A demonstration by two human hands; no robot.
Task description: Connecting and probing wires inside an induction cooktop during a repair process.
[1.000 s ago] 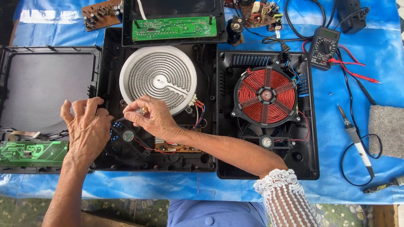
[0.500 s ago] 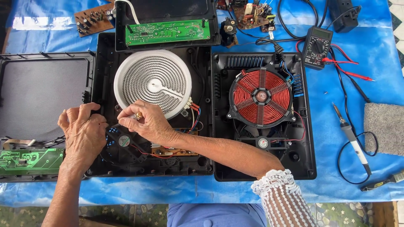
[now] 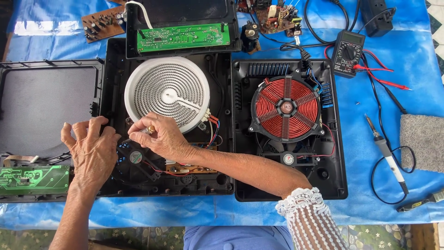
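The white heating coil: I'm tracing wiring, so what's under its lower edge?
Red and blue wires leave its terminals toward a brown board; the right hand covers the rest.

Red copper coil at 3 o'clock in its black housing. Multimeter at 1 o'clock, red leads trailing. Soldering iron and grey sponge far right. Green circuit board at 12.

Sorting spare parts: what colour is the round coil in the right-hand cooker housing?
Copper red, wound flat with dark spokes across it; the coil shows best in the head view.
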